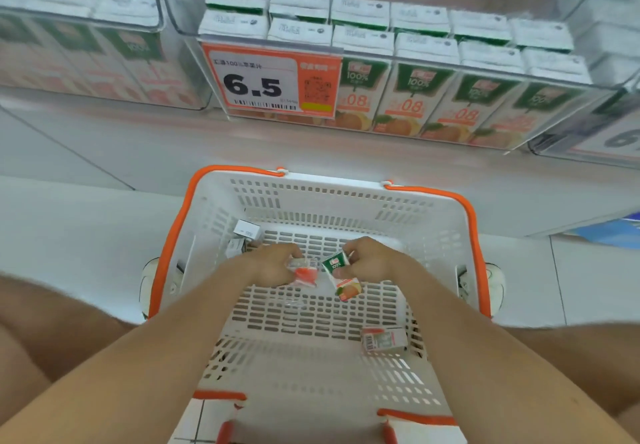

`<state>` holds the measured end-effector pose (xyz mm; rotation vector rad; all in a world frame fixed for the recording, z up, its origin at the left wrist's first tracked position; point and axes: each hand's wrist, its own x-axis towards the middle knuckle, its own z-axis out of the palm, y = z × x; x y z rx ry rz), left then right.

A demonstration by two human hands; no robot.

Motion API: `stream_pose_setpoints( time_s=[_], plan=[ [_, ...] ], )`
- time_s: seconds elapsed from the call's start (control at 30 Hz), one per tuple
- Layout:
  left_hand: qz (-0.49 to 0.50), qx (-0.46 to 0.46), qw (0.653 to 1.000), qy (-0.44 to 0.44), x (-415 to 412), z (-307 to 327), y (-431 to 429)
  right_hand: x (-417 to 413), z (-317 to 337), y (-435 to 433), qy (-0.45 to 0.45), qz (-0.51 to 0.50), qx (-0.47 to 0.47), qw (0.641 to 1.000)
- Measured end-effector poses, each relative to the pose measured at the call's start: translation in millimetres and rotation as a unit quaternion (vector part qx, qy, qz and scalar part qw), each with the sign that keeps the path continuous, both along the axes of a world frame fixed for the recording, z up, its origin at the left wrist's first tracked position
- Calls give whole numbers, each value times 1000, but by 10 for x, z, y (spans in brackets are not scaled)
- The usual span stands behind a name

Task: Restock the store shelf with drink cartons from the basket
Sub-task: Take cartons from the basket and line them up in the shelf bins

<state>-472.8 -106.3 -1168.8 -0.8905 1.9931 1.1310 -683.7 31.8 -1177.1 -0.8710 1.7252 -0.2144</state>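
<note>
Left hand (273,265) and right hand (372,258) grip cartons (341,277) mid-basket (346,190).

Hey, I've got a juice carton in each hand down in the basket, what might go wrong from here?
1. The right hand pinches its tilted carton by the top end; that grip may slip.
2. The clear bin's rows look full, so forcing more in could topple cartons.
3. The corner cartons and the lone carton by the basket's right wall may be overlooked.

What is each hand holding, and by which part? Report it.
Left hand grips a blurred red-and-white carton by its left end; right hand pinches a green-topped carton by its green top.
</note>
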Motion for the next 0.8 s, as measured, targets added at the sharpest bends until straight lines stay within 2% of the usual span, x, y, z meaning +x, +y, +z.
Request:
stream_pose_setpoints(
  time_s=[0.07,0.13,0.37,0.47,0.6,0.8],
  plan=[
    [91,96,991,1,10,165,-58,20,216,-26,-57,-50,-4,997],
    [134,135,982,13,66,333,-93,21,438,-17,-93,-75,-10,993],
    [142,56,984,87,195,1116,-132,73,1110,80,-77,-50,-62,994],
    [160,37,979,121,173,1444,-189,139,1452,47,-76,-69,-103,989],
    [170,99,970,142,173,2051,-203,282,1906,-49,-77,-85,-183,976],
    [166,120,943,261,286,2708,-297,580,2596,-125,-17,-77,-367,927]
  ],
)
